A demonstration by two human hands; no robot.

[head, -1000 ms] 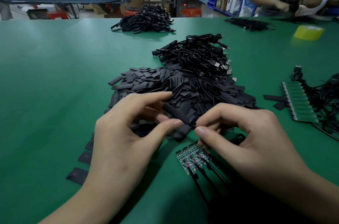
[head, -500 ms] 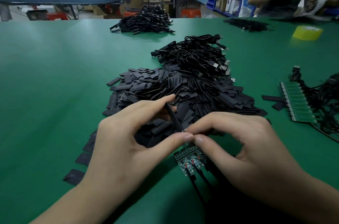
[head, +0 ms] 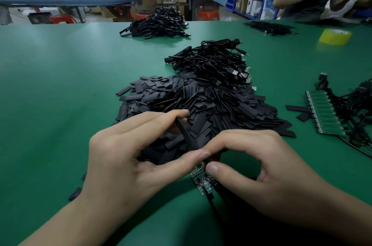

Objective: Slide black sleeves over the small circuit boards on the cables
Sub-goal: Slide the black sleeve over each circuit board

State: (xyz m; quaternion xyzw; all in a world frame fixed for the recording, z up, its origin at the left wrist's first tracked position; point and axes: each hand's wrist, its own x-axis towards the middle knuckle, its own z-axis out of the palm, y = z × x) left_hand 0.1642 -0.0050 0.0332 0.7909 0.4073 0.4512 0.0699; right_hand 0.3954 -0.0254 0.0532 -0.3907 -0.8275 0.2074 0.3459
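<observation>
- Black sleeve slants upward, pinched between the left hand's thumb and forefinger.
- Right hand, fingers curled, pinches its lower end, just above small circuit boards on the green table.
- Sleeve pile lies just behind; green board panel far right.

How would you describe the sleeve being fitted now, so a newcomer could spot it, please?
Find the heap of black sleeves midway across the green table. At its near edge, the left hand pinches one sleeve. It alone is held slanting; the others lie loose.
</observation>
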